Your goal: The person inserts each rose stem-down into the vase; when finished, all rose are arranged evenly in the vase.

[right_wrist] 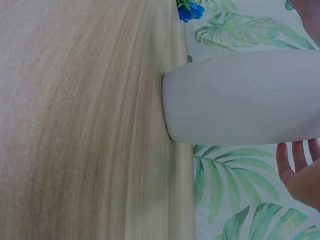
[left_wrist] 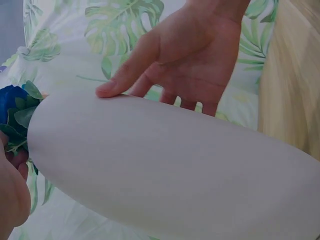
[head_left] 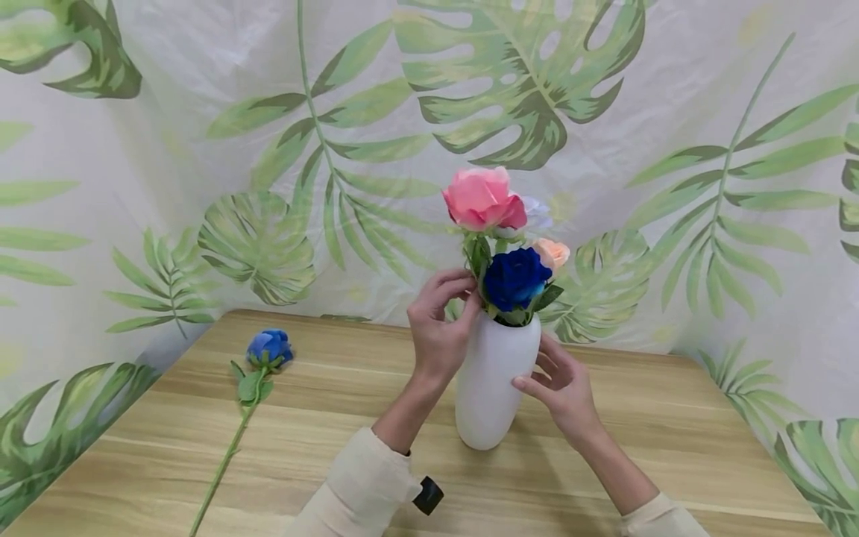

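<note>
A white vase (head_left: 498, 380) stands upright on the table, with a dark blue rose (head_left: 517, 279), a larger pink rose (head_left: 482, 200), a peach rose (head_left: 553, 253) and a white flower (head_left: 535, 214) in its mouth. My left hand (head_left: 439, 324) pinches among the leafy stems at the left of the rim, beside the blue rose; I cannot tell which stem it has. On the vase's right side my right hand (head_left: 564, 388) grips the wall, its thumb in front and its fingers behind. The left wrist view shows that thumb (left_wrist: 110, 89) touching the vase's upper part.
A lighter blue rose (head_left: 270, 347) with a long green stem lies on the left of the wooden table (head_left: 335, 418). Behind the table hangs a leaf-patterned cloth (head_left: 376, 246), close beyond the vase. A small black piece (head_left: 428, 495) sits by the left sleeve.
</note>
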`<state>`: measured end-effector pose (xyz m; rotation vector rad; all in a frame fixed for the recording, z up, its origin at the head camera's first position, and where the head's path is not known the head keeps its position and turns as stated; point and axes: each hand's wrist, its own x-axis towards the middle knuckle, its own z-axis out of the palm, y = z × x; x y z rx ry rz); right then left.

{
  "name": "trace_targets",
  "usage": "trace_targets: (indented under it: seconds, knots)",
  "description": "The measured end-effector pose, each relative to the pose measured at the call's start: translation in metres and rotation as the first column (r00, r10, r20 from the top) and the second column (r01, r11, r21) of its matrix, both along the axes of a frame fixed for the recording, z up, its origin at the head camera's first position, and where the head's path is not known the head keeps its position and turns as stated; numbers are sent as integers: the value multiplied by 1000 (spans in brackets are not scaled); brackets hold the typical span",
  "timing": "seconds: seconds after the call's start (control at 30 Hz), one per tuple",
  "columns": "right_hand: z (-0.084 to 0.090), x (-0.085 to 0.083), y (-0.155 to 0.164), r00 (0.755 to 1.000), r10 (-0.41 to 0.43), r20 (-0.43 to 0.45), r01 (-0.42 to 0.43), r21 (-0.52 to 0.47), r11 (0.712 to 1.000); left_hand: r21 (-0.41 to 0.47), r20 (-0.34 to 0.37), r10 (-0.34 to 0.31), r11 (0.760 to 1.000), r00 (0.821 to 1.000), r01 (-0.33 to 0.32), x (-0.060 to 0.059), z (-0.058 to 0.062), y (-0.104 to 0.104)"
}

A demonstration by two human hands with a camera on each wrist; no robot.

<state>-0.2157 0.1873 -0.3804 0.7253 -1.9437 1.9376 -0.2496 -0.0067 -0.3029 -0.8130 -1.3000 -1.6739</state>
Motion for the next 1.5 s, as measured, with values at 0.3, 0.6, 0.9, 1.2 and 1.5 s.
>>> trace_targets:
  seconds: [0.3,0.6,0.9,1.2,1.5]
  knots:
    - [-2,0,1,1000,0,3,0,0,1000,45,80,-82,996,993,79,7,7,2]
    - [-1,-2,1,1000,20,-7,-20,-15,1000,36,119,-123,992,985,119,5,4,-1]
    - [0,-1,1,1000,12,-2,-12,-3,1000,-36,144,-101,994,984,107,2,0,-2]
    - [-2,0,2,1000,4,10,-4,-5,1000,-123,196,-87,986,977,112,4,-2,-6]
    - [-1,-1,1,1000,9,5,-9,-10,1000,-86,149,-127,986,981,141,2,2,-5]
